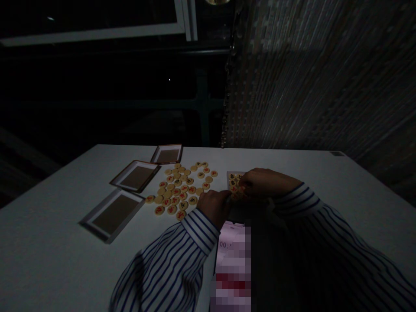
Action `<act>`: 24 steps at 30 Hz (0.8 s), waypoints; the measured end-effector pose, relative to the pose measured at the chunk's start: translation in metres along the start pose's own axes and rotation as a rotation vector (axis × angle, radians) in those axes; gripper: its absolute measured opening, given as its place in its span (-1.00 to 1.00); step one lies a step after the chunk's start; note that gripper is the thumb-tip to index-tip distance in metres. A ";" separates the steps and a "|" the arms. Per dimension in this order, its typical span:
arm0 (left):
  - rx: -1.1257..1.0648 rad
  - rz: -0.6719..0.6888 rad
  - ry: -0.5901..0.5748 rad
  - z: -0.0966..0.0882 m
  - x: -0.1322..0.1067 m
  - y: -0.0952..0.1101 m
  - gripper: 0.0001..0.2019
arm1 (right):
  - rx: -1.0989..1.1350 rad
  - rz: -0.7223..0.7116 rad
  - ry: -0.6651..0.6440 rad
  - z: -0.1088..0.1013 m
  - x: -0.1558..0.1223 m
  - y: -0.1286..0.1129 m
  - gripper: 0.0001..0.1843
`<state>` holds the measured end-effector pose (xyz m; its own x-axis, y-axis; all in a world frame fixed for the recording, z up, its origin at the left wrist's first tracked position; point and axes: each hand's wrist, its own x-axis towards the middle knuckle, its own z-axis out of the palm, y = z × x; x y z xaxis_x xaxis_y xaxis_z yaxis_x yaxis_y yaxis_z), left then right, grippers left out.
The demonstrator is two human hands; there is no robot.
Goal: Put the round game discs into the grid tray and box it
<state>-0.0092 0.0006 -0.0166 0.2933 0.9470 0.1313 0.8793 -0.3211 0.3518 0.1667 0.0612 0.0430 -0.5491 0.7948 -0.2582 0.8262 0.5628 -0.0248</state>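
Our left hand (214, 207) and right hand (264, 182) meet over a small box (229, 173) of xiangqi pieces (234, 186), centre frame. We cannot tell whether either grip holds anything.

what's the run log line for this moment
left hand: at small tray of round cream discs | right hand: on that tray's discs | loose cream discs: spread on white table | three brown-lined flat boxes: beside them

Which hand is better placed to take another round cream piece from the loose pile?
Probably the left hand: it lies beside the loose round cream game pieces, while the right hand rests at the small box holding pieces, farther away.
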 end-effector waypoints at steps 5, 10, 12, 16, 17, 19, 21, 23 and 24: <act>0.009 -0.013 -0.010 0.000 0.000 0.000 -0.70 | 0.003 -0.005 0.004 0.000 -0.001 -0.001 -0.69; 0.020 -0.005 -0.019 0.000 0.000 0.000 -0.69 | 0.012 0.016 -0.003 -0.002 -0.002 -0.004 -0.65; 0.021 -0.004 -0.017 -0.001 0.000 0.000 -0.69 | 0.008 0.020 -0.011 -0.002 -0.001 -0.003 -0.65; 0.015 -0.015 -0.010 0.000 0.000 0.000 -0.70 | 0.010 0.025 -0.022 0.000 0.001 -0.001 -0.65; 0.015 -0.016 -0.007 0.000 0.000 0.000 -0.70 | 0.011 0.019 -0.017 0.000 0.001 0.000 -0.65; 0.014 -0.014 -0.002 0.001 0.000 -0.001 -0.70 | 0.011 0.003 0.000 0.001 0.001 0.001 -0.66; 0.008 -0.012 -0.004 0.001 0.001 -0.001 -0.70 | 0.007 -0.009 0.015 0.002 0.001 0.001 -0.66; 0.004 -0.008 -0.002 0.001 0.000 -0.001 -0.70 | 0.004 -0.007 0.018 0.002 0.000 0.001 -0.67; 0.006 -0.007 0.001 0.001 0.000 -0.001 -0.70 | 0.001 -0.003 0.015 0.002 0.000 0.001 -0.67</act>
<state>-0.0096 0.0011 -0.0182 0.2863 0.9493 0.1298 0.8837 -0.3140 0.3471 0.1675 0.0615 0.0409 -0.5534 0.7964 -0.2439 0.8247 0.5649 -0.0265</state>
